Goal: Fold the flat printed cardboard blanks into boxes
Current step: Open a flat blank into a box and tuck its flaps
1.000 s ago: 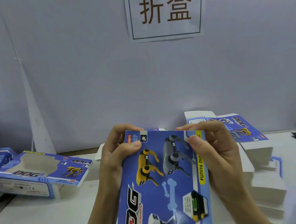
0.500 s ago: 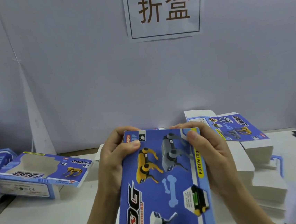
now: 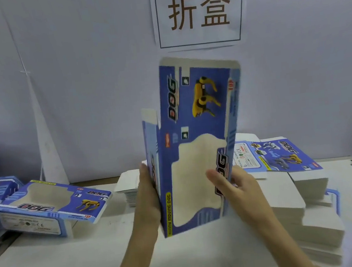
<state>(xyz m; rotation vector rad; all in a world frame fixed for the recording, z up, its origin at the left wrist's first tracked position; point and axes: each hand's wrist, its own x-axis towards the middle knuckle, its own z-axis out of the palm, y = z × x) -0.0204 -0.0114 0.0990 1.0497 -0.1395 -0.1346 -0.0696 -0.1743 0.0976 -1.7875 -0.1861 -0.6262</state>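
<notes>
Both hands' point(image 3: 147, 200) fingers — perhaps behind blank point(image 3: 195, 144)

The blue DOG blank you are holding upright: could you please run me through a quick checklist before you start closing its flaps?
1. Blank opened into a sleeve: ok, front and side panels stand at an angle.
2. Left hand supports the side panel: ok.
3. Right hand grips the right edge: cannot tell, blurred.
4. Top flap unfolded: ok, standing straight.
5. Bottom flaps: cannot tell, hidden.
6. Bare table in front to work on: ok.
</notes>
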